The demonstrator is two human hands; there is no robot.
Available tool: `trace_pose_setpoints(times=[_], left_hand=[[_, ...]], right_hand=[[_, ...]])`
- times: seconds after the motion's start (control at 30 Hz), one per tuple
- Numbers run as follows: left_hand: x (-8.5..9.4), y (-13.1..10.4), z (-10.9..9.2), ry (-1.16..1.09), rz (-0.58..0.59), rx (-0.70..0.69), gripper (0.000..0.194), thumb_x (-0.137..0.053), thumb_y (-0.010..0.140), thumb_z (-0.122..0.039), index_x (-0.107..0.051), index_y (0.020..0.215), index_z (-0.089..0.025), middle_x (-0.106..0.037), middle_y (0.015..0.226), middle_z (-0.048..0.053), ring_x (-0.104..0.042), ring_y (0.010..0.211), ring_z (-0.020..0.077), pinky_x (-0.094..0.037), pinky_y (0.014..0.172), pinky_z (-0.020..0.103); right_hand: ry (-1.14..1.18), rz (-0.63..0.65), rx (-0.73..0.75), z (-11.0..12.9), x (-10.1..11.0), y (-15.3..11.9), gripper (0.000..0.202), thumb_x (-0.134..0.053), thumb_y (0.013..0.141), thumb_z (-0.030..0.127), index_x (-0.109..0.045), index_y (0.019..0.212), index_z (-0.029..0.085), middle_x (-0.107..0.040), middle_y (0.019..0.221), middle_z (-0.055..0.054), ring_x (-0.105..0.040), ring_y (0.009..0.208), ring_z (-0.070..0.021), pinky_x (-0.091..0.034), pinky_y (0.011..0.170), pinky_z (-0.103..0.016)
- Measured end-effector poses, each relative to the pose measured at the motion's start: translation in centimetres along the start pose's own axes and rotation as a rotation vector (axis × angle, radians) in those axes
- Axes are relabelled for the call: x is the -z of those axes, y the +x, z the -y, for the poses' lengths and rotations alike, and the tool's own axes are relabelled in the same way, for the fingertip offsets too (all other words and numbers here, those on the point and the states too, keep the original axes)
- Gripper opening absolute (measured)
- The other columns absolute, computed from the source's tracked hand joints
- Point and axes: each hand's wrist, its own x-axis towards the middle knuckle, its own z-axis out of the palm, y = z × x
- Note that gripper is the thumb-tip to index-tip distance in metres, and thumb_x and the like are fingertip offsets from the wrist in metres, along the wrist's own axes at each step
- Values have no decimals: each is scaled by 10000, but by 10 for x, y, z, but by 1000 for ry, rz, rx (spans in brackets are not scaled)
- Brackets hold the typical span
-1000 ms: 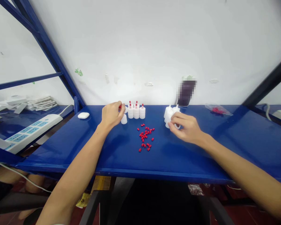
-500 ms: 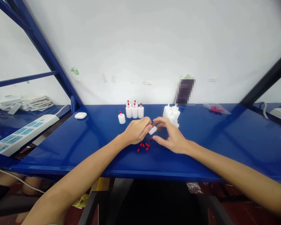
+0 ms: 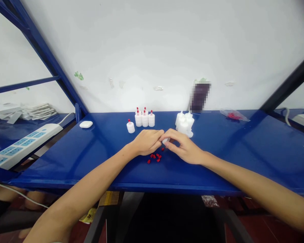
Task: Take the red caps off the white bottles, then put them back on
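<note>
Between my two hands is a small white plastic squeeze bottle (image 3: pixel 165 140), mostly covered by fingers. My left hand (image 3: pixel 147 141) is closed around one end of it; whether a cap is there is hidden. My right hand (image 3: pixel 183 145) has its thumb and fingers closed on the other end. Just below lie several loose red caps (image 3: pixel 154 156) on the blue table (image 3: pixel 103 152). Behind my left hand stands a group of white bottles with red caps (image 3: pixel 145 120), with one such bottle (image 3: pixel 130 127) apart to the left. White bottles without red caps (image 3: pixel 183 126) cluster behind my right hand.
A clear bag with red pieces (image 3: pixel 234 115) lies at the back right. A phone-like dark, pixelated object (image 3: pixel 200 98) leans on the wall. At left are a white rounded case (image 3: pixel 86 124) and a power strip (image 3: pixel 27 143). Blue frame posts (image 3: pixel 50 60) rise at the sides.
My right hand has closed from an open curve onto the free end of the bottle. My left hand keeps its hold. The view has shifted slightly.
</note>
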Motion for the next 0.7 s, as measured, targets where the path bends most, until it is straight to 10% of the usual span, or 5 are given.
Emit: trace_pose_setpoints(times=[0.47,0.7], left_hand=[[2,14,-19,242,61,137,327,-424,906,-441,-588,852,-163,-688,778,93,-642,678,259,-401,557,318],[26,-6,11,274,5,381,265,-351,915,-227,-603,867,-162,-696,824,94,-630,703,236,-384,608,325]], right_hand=[[-238,-165,-60,11,-6,5,315,-718,860,410,-494,772,205,-537,686,40,-437,588,-109,-343,558,-249],[-558,-499,120,5,41,-1,308,-672,869,367,-490,675,211,-537,613,19,-451,541,-130,-375,560,-282]])
